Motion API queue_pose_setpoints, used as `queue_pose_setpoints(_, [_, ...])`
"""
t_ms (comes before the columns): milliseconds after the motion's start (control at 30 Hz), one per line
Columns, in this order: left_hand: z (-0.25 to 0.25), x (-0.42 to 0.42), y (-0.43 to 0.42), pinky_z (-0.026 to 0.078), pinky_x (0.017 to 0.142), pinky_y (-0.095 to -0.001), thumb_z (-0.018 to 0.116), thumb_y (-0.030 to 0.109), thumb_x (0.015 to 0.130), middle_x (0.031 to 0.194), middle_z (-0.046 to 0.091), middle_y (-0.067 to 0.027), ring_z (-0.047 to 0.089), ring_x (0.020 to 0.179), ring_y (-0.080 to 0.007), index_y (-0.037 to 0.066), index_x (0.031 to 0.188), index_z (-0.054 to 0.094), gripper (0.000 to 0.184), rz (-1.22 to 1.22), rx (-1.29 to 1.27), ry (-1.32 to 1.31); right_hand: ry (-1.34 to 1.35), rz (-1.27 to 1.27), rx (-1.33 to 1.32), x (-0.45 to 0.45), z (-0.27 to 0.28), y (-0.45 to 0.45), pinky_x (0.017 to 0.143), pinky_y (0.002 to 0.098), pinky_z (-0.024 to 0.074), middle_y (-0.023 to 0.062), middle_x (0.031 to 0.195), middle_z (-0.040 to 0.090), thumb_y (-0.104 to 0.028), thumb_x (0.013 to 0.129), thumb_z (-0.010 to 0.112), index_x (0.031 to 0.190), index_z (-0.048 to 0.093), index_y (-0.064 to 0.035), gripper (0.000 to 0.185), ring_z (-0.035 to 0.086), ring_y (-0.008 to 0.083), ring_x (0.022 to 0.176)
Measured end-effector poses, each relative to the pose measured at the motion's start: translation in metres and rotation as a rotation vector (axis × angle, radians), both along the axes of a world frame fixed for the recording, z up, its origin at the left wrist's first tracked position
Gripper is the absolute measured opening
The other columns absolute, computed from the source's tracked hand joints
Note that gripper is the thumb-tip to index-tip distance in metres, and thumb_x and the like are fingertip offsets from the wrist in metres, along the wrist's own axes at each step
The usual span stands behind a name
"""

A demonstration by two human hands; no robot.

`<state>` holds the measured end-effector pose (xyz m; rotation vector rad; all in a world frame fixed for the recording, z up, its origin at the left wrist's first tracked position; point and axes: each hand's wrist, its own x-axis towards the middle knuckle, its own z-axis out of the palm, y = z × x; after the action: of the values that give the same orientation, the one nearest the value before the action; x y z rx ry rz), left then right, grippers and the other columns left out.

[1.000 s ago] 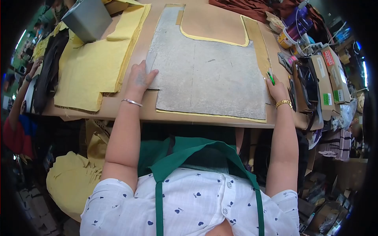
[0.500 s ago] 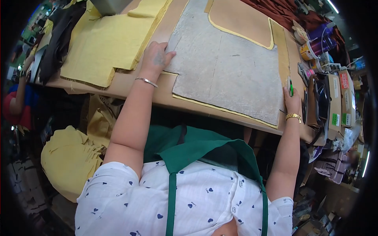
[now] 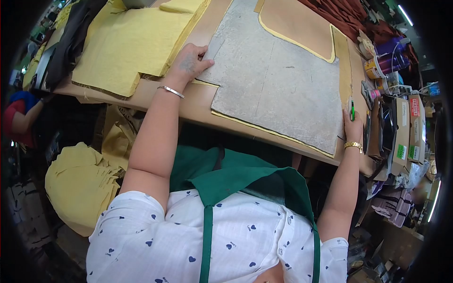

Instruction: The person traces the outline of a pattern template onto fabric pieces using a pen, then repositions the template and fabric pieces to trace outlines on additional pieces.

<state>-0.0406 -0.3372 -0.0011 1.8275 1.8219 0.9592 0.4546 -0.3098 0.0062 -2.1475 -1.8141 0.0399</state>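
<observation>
A worn grey pattern board (image 3: 283,89) lies on the table over yellow fabric (image 3: 283,136) that shows along its edges. My left hand (image 3: 191,63) rests at the board's left edge, thumb and fingers apart, holding nothing visible. My right hand (image 3: 352,123) is at the board's right edge, its fingers closed around a green pen (image 3: 352,111). The pen points up, beside a tan strip (image 3: 345,70) along the board's right side.
A stack of yellow fabric (image 3: 137,45) lies left, beside dark cloth (image 3: 71,42). At right are cardboard boxes (image 3: 401,132), a white tub (image 3: 373,67) and a purple bottle (image 3: 396,59). Brown cloth (image 3: 335,16) lies behind. Another person's arm (image 3: 30,115) shows far left.
The view has turned and shifted, so the table appears tilted. My left hand has moved slightly up along the board's left edge. My right hand still holds the pen at the right edge.
</observation>
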Motion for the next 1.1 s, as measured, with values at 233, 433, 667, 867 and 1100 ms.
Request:
queue_pose_setpoints(233, [0.014, 0.003, -0.004, 0.043, 0.067, -0.0297, 0.067, 0.019, 0.065, 0.077, 0.053, -0.0135, 0.052, 0.069, -0.0206, 0.0, 0.103, 0.057, 0.043, -0.036, -0.1, 0.005, -0.003, -0.001, -0.007, -0.001, 0.001, -0.001, 0.07, 0.0396, 0.0438, 0.0234, 0.084, 0.058, -0.041, 0.076, 0.057, 0.095, 0.055, 0.0025, 0.047, 0.056, 0.0361, 0.079])
queue_pose_setpoints(433, [0.012, 0.0, -0.003, 0.043, 0.066, -0.0284, 0.067, 0.021, 0.066, 0.078, 0.053, -0.0117, 0.051, 0.067, -0.0183, 0.0, 0.105, 0.056, 0.045, -0.049, -0.12, 0.027, 0.039, 0.013, -0.018, -0.001, 0.002, -0.002, 0.069, 0.0385, 0.0439, 0.0238, 0.083, 0.058, -0.04, 0.075, 0.058, 0.093, 0.055, 0.0031, 0.046, 0.056, 0.0363, 0.078])
queue_pose_setpoints(667, [0.013, 0.001, -0.003, 0.042, 0.062, -0.029, 0.069, 0.018, 0.063, 0.064, 0.05, -0.0093, 0.048, 0.064, -0.0172, 0.003, 0.101, 0.059, 0.042, -0.032, -0.099, -0.019, 0.06, 0.02, 0.003, 0.001, 0.001, -0.002, 0.07, 0.0389, 0.0436, 0.0234, 0.085, 0.058, -0.04, 0.075, 0.058, 0.095, 0.055, 0.0029, 0.047, 0.056, 0.0365, 0.079])
queue_pose_setpoints(867, [0.008, -0.002, 0.0, 0.041, 0.061, -0.0288, 0.07, 0.018, 0.062, 0.066, 0.05, -0.0109, 0.048, 0.064, -0.0185, 0.004, 0.105, 0.057, 0.047, -0.056, -0.102, 0.014, 0.059, 0.025, 0.021, 0.004, -0.001, -0.001, 0.07, 0.039, 0.0432, 0.0237, 0.086, 0.058, -0.04, 0.074, 0.059, 0.097, 0.054, 0.0031, 0.049, 0.056, 0.0365, 0.08])
queue_pose_setpoints(1100, [0.017, 0.005, -0.005, 0.037, 0.054, -0.0293, 0.065, 0.021, 0.064, 0.057, 0.047, -0.0083, 0.044, 0.057, -0.0174, -0.002, 0.085, 0.059, 0.031, -0.139, 0.028, 0.106, 0.102, -0.023, 0.008, -0.016, 0.017, -0.011, 0.069, 0.039, 0.0429, 0.024, 0.084, 0.058, -0.037, 0.071, 0.062, 0.092, 0.056, 0.0026, 0.045, 0.056, 0.0369, 0.08])
